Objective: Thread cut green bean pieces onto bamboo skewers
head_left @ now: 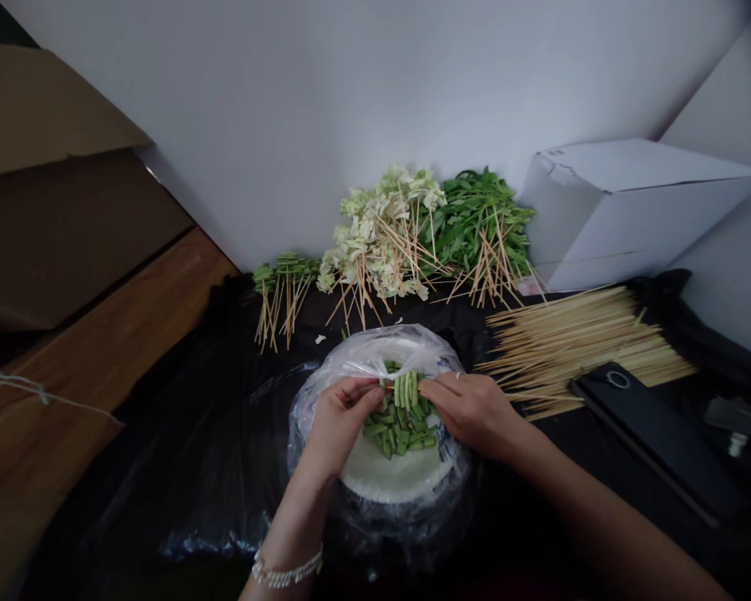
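Between my two hands, a row of cut green bean pieces hangs side by side on a bamboo skewer. My left hand is closed in a pinch at the skewer's left end, seemingly on a green bean piece partly hidden by the fingertips. At the other end my right hand grips the skewer; most of the stick is hidden under those fingers. Just below lie loose green bean pieces in a white bowl with a clear plastic bag around it.
Along the wall lie skewered green beans, skewered pale leafy vegetables and skewered green leaves. Bare bamboo skewers and a dark phone are at right, before a white box. Black plastic sheeting covers the surface.
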`<state>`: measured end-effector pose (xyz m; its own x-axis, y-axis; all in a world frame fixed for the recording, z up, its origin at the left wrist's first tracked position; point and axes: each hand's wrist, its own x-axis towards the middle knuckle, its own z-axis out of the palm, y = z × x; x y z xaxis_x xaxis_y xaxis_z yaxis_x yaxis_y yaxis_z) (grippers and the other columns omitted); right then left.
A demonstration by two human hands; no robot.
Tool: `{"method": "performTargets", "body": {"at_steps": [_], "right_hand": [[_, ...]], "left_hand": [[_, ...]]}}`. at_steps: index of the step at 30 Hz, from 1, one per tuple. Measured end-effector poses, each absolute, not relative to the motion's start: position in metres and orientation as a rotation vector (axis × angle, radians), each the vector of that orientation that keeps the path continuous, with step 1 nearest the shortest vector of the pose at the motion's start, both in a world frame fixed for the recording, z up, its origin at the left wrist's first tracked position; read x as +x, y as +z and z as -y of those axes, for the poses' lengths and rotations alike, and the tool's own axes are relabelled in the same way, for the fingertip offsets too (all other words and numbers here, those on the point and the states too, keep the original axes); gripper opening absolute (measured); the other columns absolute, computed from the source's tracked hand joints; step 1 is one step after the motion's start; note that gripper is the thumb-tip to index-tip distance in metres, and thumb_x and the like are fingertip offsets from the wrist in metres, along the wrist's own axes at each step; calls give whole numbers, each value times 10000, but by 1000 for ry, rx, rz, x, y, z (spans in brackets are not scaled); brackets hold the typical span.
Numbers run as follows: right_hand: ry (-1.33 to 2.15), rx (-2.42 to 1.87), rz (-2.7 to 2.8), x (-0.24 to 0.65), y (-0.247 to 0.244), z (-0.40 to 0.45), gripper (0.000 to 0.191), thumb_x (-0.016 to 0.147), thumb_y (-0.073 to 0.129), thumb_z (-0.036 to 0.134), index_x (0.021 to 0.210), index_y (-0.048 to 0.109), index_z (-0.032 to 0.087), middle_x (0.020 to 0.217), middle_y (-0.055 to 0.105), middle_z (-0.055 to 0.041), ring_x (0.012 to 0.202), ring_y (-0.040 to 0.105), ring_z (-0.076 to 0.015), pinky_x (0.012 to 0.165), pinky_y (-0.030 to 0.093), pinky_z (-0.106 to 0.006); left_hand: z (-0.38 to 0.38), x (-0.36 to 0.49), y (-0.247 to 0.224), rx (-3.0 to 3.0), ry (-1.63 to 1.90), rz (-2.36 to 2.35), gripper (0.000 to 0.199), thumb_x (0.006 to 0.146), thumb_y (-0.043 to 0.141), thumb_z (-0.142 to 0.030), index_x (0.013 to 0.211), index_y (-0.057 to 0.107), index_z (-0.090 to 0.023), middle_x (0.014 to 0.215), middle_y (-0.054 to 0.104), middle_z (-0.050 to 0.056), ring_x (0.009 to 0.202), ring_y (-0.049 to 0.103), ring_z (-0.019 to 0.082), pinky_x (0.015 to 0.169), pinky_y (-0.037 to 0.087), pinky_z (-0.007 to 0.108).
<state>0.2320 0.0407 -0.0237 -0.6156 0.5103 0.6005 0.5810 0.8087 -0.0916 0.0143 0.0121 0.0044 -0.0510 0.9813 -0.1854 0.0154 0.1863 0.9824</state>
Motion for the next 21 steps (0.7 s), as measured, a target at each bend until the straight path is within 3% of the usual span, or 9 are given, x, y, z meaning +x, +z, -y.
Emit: {"method": "performTargets", "body": {"at_steps": [8,21], "right_hand": [[-102,-791,2375,232,-20,-40,249,920,405,104,935,646,166,725,631,-12,625,537,-136,569,359,-284],[-91,-780,2362,232,-22,-39,246,926,406,102,977,640,163,746,639,-9,636,543,-129,580,354,-272]], "left_hand": [[-13,16,4,1079,1086,-1343,199,699,791,-279,860,748,-170,852,782,65,814,711,215,792,548,349],[-12,19,2,1005,1062,-1361,205,644,825,-277,805,764,-166,760,761,31,691,672,159,730,541,305]]}}
